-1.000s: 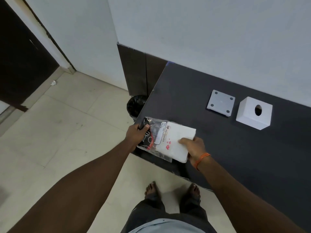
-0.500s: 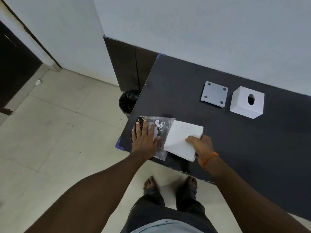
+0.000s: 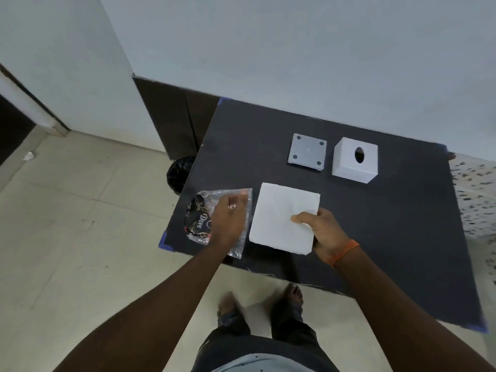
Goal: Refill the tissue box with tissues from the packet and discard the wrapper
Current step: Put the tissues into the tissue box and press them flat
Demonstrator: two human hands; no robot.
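Observation:
A white stack of tissues lies on the dark table, fully out of the clear plastic wrapper. My right hand grips the stack at its right edge, thumb on top. My left hand lies flat on the wrapper at the table's left front corner, pressing it down. The white tissue box with an oval hole stands at the back. Its grey bottom plate lies separate, just left of it.
A bin with a black liner stands on the floor beside the table's left edge, partly hidden by it. The wall runs along the table's far side. My bare feet are on the tiled floor below the front edge.
My right hand has pulled the tissue stack to the right, clear of the wrapper. My left hand went from gripping the packet's end to lying flat on the wrapper.

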